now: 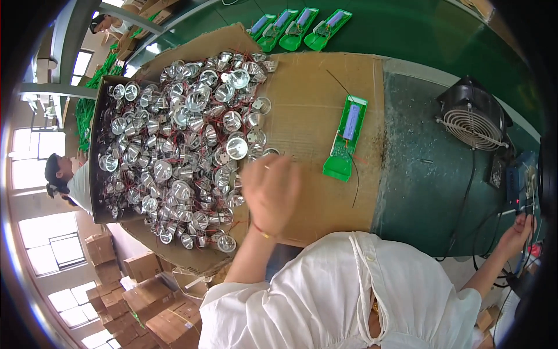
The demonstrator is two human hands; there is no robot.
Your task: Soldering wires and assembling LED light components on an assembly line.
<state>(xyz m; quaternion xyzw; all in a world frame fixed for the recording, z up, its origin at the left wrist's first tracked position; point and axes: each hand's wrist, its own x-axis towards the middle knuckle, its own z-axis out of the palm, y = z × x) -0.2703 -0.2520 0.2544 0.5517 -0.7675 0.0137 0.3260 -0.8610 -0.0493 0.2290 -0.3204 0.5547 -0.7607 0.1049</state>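
Note:
My left hand is raised over the right edge of a heap of shiny silver reflector cups with red wires. It is smeared by motion, so its fingers and anything in them are unclear. At the far right, the fingers of my right hand are closed round what looks like a corded soldering iron, beside a blue box with a red light. Between my hands, a green plastic housing lies on the cardboard. It contains a purple battery cell, a circuit board and thin dark wires.
Several similar green housings line the far green surface. A black fan with a round grille stands at the right, its cable trailing across the dark table. Other people are at the left, with stacked cartons lower down.

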